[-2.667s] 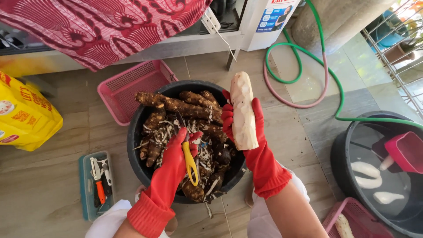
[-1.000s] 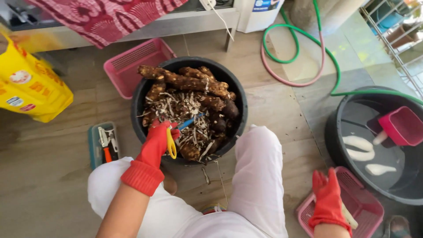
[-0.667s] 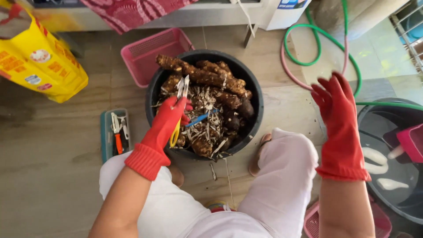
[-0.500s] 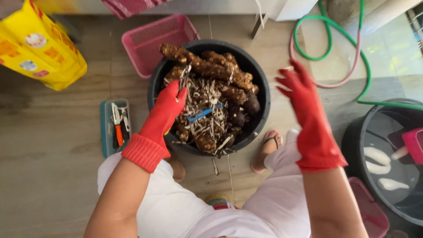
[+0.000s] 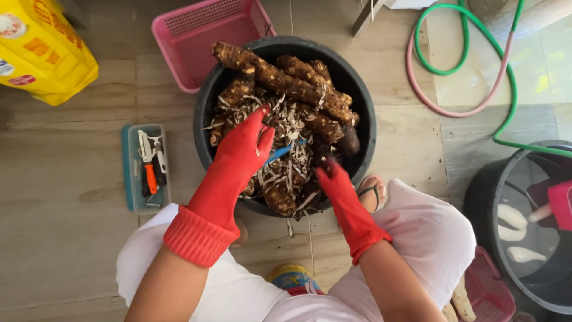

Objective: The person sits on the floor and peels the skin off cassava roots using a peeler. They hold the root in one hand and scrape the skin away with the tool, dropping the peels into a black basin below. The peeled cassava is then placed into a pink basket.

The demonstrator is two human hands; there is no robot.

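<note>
A black basin on the floor is full of brown unpeeled cassava roots and pale peelings. My left hand, in a red rubber glove, lies over the peelings at the basin's left side with its back to the camera, so what it grips is hidden. A blue handle sticks out beside its thumb. My right hand, also in a red glove, reaches into the basin's near right part, fingertips touching a dark root. I am squatting in white trousers behind the basin.
A pink basket stands behind the basin and a yellow jug at far left. A small teal tray of tools lies left of the basin. At right are a tub of water with peeled white roots, another pink basket and coiled hoses.
My right hand has come down from the air into the basin onto the roots. My left hand has shifted a little over the peelings, and the peeler it held is out of sight.
</note>
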